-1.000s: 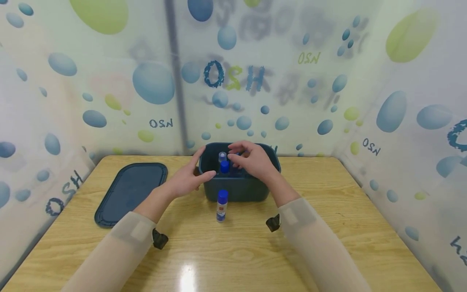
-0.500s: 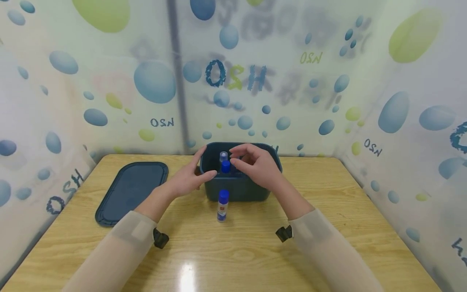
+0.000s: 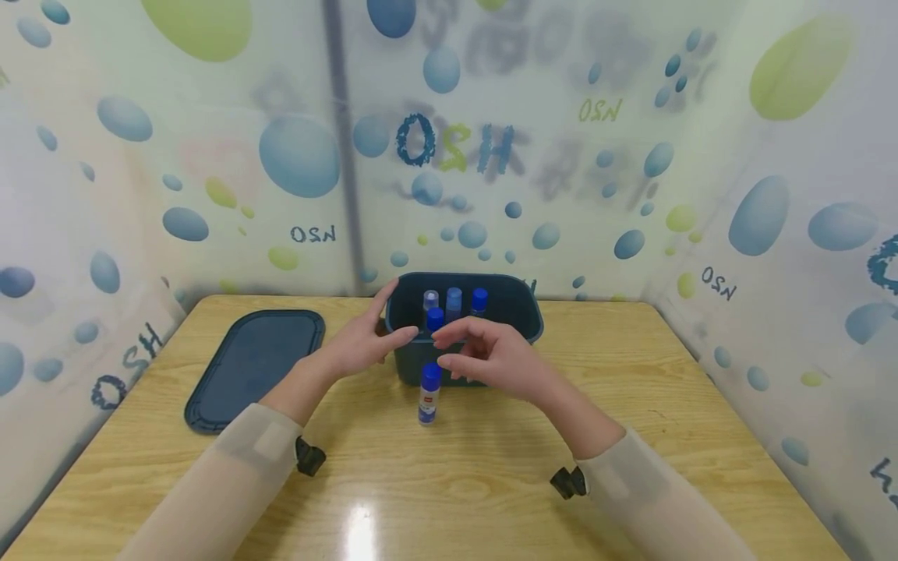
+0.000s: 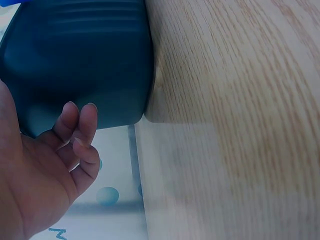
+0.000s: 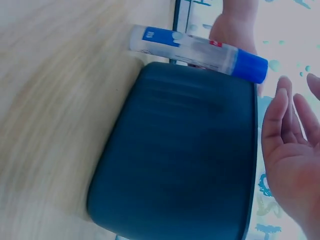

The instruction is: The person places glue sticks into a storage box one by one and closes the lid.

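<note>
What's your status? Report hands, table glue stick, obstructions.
Left hand at bin. Right hand empty, near glue stick. Glue stick upright on table, before bin. Nothing visibly blocking.

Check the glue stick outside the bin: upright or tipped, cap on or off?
Upright, cap on: in the head view the glue stick stands on the table before the bin, blue cap uppermost.

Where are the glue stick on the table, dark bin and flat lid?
Glue stick [image 3: 428, 396]: head view, its label.
Dark bin [image 5: 175, 150]: right wrist view, its wall.
Flat lid [image 3: 258, 370]: head view, its middle.
</note>
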### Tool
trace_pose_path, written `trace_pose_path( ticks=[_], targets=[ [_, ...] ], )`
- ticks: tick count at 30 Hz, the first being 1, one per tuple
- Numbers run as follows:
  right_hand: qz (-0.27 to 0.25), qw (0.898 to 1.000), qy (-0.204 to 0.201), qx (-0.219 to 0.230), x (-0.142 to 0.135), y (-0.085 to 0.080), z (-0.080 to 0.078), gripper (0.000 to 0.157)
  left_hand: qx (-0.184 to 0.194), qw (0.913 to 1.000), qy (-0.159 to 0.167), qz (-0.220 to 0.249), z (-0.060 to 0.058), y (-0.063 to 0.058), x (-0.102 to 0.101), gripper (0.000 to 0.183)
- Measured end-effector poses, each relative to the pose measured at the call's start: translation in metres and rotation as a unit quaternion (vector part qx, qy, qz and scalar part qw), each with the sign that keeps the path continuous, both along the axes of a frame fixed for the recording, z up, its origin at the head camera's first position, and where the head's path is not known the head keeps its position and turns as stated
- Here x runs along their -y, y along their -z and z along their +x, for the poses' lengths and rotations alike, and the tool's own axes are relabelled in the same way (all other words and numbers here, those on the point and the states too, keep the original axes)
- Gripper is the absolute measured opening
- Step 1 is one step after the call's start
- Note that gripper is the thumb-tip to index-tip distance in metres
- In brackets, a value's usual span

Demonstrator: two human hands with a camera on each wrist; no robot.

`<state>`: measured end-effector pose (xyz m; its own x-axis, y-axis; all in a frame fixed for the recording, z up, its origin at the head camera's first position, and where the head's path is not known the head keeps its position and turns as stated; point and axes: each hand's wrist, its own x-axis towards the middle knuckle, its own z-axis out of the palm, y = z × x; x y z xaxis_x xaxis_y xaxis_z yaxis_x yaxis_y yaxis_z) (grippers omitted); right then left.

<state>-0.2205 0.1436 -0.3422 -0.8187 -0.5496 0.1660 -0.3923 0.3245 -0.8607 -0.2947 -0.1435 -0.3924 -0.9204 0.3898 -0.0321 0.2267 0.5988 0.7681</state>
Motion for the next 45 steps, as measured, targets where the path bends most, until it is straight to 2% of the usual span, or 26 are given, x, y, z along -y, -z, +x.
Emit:
trace_pose_path(
  ticks=[7,11,17,26,33,45],
  targets=[
    [0.014,0.999,-0.039,0.026,0.001,0.013,0.002,0.037,-0.002,1.0000,-0.007,0.001,0.003,-0.002,-0.001,0.103],
    [0.032,0.998,-0.048,0.020,0.004,0.021,0.002,0.040,-0.004,1.0000,-0.004,0.001,0.004,-0.002,0.000,0.103],
    [0.056,0.997,-0.045,0.030,0.007,0.027,0.003,0.042,-0.005,1.0000,-0.004,0.005,0.003,-0.001,0.000,0.103],
    [0.044,0.997,-0.044,0.046,0.008,0.034,0.004,0.044,0.000,1.0000,-0.003,0.006,0.003,-0.001,0.000,0.103],
    [0.030,0.998,-0.040,0.041,0.008,0.038,0.005,0.043,-0.001,1.0000,0.000,0.010,0.003,-0.001,0.001,0.102],
    [0.039,0.998,-0.033,0.031,0.007,0.043,0.004,0.039,-0.003,0.9999,0.000,0.011,0.003,-0.001,0.001,0.102]
  ],
)
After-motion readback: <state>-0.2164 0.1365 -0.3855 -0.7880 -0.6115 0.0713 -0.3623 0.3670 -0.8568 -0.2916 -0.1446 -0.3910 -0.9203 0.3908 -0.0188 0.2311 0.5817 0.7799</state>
